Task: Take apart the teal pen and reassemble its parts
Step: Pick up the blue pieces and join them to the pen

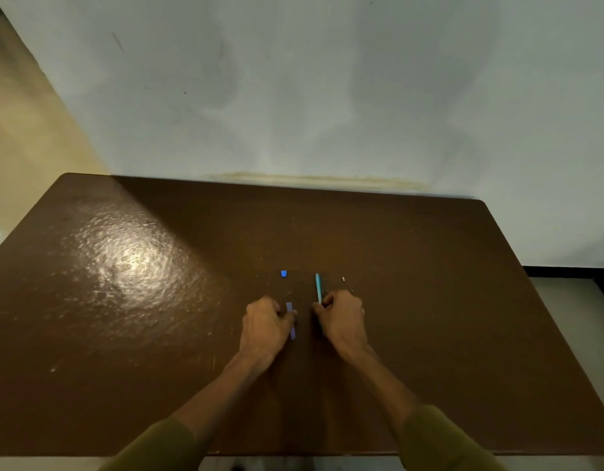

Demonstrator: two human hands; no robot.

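My right hand (343,317) is closed around the near end of a slim teal pen piece (318,287), which points away from me over the brown table (158,300). My left hand (265,322) pinches a purple pen part (290,319); its ends show above and below my fingers. A small blue cap-like piece (283,273) lies on the table just beyond my left hand. A tiny pale part (343,278) lies to the right of the teal piece.
The table's far edge runs along a pale wall (294,96). Its left edge drops to a yellowish floor (18,137). The right edge borders a light floor with a dark strip (572,271).
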